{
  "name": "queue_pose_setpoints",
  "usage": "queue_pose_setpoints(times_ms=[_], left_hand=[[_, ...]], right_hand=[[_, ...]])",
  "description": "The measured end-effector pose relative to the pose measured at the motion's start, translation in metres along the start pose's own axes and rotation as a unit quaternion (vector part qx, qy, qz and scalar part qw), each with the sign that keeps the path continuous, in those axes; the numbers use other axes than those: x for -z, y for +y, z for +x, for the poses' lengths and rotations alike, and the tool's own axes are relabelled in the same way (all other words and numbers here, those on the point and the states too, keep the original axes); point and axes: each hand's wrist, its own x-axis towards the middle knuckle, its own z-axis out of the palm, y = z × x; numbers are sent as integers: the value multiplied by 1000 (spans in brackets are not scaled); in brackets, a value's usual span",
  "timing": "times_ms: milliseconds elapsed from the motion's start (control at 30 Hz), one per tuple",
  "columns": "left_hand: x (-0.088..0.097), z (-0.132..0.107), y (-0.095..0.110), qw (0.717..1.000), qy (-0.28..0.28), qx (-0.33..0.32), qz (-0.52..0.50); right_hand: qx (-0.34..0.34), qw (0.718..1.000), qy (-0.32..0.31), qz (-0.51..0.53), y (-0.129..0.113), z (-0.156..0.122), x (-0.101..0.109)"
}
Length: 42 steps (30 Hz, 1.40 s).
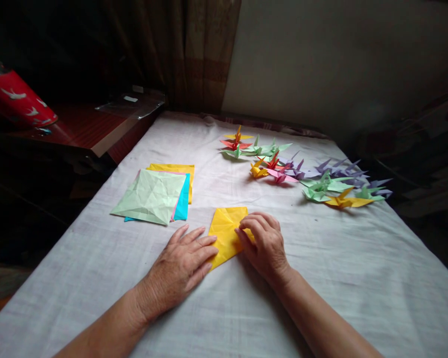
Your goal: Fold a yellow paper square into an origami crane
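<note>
A creased sheet of yellow origami paper point(226, 231) lies on the white cloth between my hands, one part of it folded. My left hand point(184, 263) rests flat, fingers spread, its fingertips touching the paper's left edge. At the right edge, my right hand point(265, 243) has thumb and fingers pinched together on the paper, covering that corner. Left of the yellow sheet is a stack of creased square papers, with a pale green sheet point(149, 196) on top. Blue paper point(182, 199), a sliver of pink and yellow paper point(171, 167) stick out beneath it.
Several folded paper cranes point(280, 161) in yellow, red, green, pink and purple stand toward the back right of the cloth-covered surface point(321, 298). A brown wooden table point(82, 127) at left holds a red container point(18, 99) and a clear plastic bag point(134, 102).
</note>
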Motion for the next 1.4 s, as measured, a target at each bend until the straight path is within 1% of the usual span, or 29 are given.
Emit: queue_pose_setpoints(times_ms=[67,100,167,233,300,367,467,533,667,800,967,1067,1133,1167,1267,1333,1400], left_hand=[[1,0,0,1000,1,1,-3],[1,0,0,1000,2,0,-6],[1,1,1,1000,4,1,-9],[1,1,1,1000,6,2,-9],[1,1,0,1000,5,1,-9],[1,1,-1,1000,2,-1,-10],[2,1,-2,1000,-7,-3,-13],[4,1,-3,1000,-21,1,-16],[9,1,-5,998,-61,5,-26],[15,1,-12,993,-111,2,-37],[15,1,-18,992,-119,-11,-47],[17,3,-18,990,-133,-3,-52],[18,4,-17,989,-141,6,-52],[18,4,-16,989,-140,7,-52],[18,4,-15,991,-123,1,-53],[17,3,-16,992,-117,-1,-56],[15,3,-18,991,-119,-2,-57]], right_hand=[[37,999,2,24,-4,-2,5],[59,998,-10,32,-7,-5,8],[105,992,-60,40,-13,-15,12],[137,982,-128,36,-18,-27,17],[141,970,-197,21,-21,-39,20],[125,959,-256,0,-20,-46,25],[95,945,-311,-34,-11,-48,32],[70,943,-320,-59,-3,-47,36],[17,945,-312,-95,6,-47,41],[-8,943,-315,-108,3,-49,41],[-16,944,-312,-111,0,-47,41],[-26,950,-282,-128,-10,-46,40],[-20,957,-259,-130,-23,-47,37],[-5,959,-256,-120,-30,-48,35],[61,953,-291,-58,-48,-52,30],[69,947,-310,-42,-49,-54,29],[35,950,-304,-67,-41,-56,32]])
